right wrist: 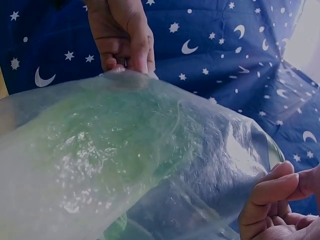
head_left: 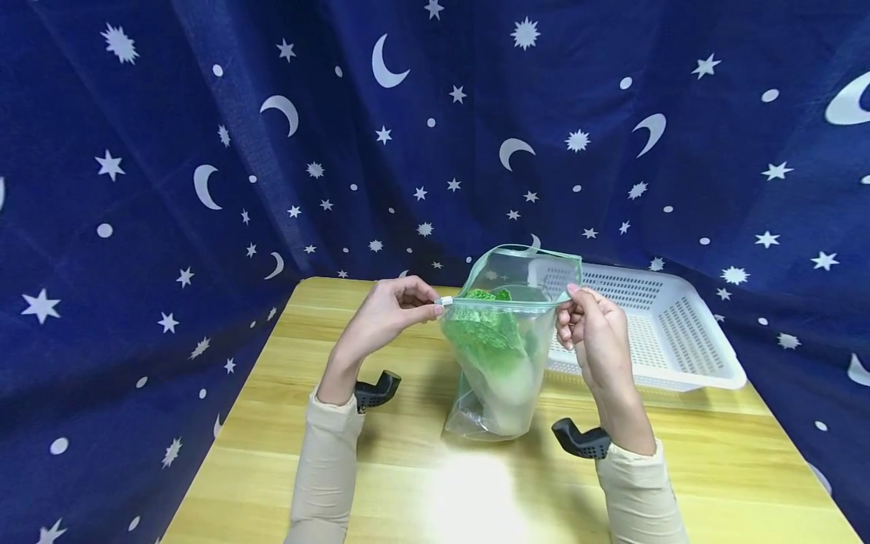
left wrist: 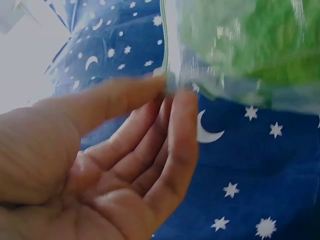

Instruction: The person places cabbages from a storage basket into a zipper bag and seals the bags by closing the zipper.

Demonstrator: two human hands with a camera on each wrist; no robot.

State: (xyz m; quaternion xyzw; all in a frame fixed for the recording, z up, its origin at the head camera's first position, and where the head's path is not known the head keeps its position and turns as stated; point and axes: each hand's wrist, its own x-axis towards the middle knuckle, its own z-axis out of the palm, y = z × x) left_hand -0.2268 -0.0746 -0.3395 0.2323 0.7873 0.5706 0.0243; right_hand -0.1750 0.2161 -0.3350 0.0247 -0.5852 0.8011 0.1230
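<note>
A clear zip bag (head_left: 499,427) with a green rim and a white slider stands upright on the table, its mouth open. Inside it is a head of napa cabbage (head_left: 492,351), leafy green end up and white base down. My left hand (head_left: 390,308) pinches the left corner of the rim by the slider (head_left: 445,301) between thumb and fingertips. At the opposite corner, the thumb and index finger of my right hand (head_left: 600,332) pinch the rim. In the right wrist view the bag's wall (right wrist: 220,145) stretches between both hands.
Behind my right hand sits a white perforated plastic basket (head_left: 707,370) on the wooden table (head_left: 272,446). A dark blue curtain (head_left: 340,113) with moons and stars hangs behind and beside the table. Each wrist carries a black camera mount (head_left: 581,440).
</note>
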